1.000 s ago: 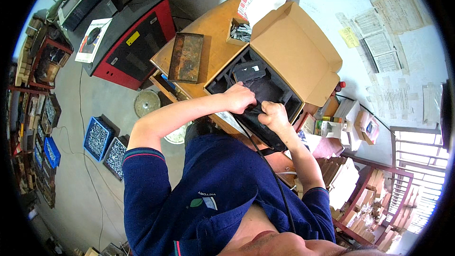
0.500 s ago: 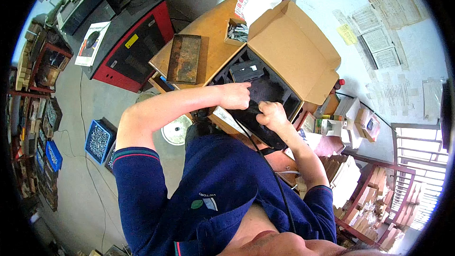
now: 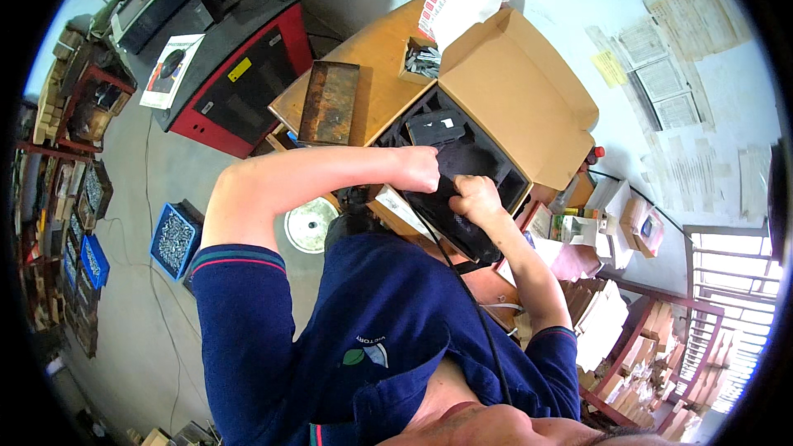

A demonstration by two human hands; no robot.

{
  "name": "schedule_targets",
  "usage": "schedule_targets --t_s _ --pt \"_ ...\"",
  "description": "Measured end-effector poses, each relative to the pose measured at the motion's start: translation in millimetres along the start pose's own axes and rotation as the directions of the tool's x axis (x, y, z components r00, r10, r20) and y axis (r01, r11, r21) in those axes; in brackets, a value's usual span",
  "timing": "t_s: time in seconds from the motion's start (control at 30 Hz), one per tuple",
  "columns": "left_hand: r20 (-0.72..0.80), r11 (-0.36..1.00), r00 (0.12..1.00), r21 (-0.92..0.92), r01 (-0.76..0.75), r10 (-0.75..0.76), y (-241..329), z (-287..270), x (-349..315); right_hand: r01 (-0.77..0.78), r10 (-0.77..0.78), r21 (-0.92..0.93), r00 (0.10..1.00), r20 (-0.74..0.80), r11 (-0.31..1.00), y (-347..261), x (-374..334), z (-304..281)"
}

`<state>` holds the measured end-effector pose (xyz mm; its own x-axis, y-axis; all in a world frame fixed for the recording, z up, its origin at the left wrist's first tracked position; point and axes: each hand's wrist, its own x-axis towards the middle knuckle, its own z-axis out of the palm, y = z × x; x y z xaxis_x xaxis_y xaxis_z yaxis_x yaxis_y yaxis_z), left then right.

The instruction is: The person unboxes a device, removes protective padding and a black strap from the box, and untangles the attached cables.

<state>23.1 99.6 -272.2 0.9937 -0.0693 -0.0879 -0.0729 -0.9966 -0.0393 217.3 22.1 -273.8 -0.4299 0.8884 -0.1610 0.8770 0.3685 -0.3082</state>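
Observation:
An open cardboard box [image 3: 516,91] with a black foam lining [image 3: 405,125] sits on the wooden desk in front of me. A black boxy device [image 3: 435,125] with a small white label lies in the foam. Over the box's near side, my left hand [image 3: 420,169] is closed on the edge of a soft black bag [image 3: 464,230]. Close beside it, my right hand [image 3: 477,198] is curled in a fist on the same bag. My fingertips are mostly hidden. A black cable [image 3: 462,281] runs from near the bag up across my shirt.
A rusty metal tray [image 3: 329,103] and a small box of metal parts [image 3: 421,59] share the desk [image 3: 376,66]. Papers and small boxes [image 3: 611,206] crowd the right. A red-black machine [image 3: 239,74] and a blue bin of small parts [image 3: 174,239] stand left.
The left hand's forefinger has drawn in, so the fingers are now curled at the bag. The right hand stays nearly in place. The whole view has shifted slightly.

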Motion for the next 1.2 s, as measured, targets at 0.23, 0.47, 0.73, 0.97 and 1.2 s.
schedule_targets --t_s 0.23,0.47,0.73,0.97,1.2 --pt "-0.59 0.889 0.676 -0.387 0.243 -0.442 -6 -23 -59 -0.111 0.123 0.206 0.991 -0.044 0.972 4 -13 -15" --pt "-0.185 0.372 0.389 -0.791 0.486 -0.902 52 35 -94 -0.123 0.156 0.342 0.985 -0.071 0.932 0 -19 -32" --pt "-0.359 0.545 0.411 -0.532 0.648 -0.838 77 79 -60 -0.108 0.16 0.369 0.98 -0.114 0.923 -9 -23 -51" --pt "-0.365 0.46 0.281 -0.68 0.571 -0.888 55 71 -85 -0.047 0.161 0.411 0.956 -0.247 0.911 -14 -39 -75" --pt "-0.293 0.52 0.433 -0.559 0.646 -0.853 40 55 -99 -0.046 0.15 0.376 0.955 -0.254 0.926 -23 -54 -103"
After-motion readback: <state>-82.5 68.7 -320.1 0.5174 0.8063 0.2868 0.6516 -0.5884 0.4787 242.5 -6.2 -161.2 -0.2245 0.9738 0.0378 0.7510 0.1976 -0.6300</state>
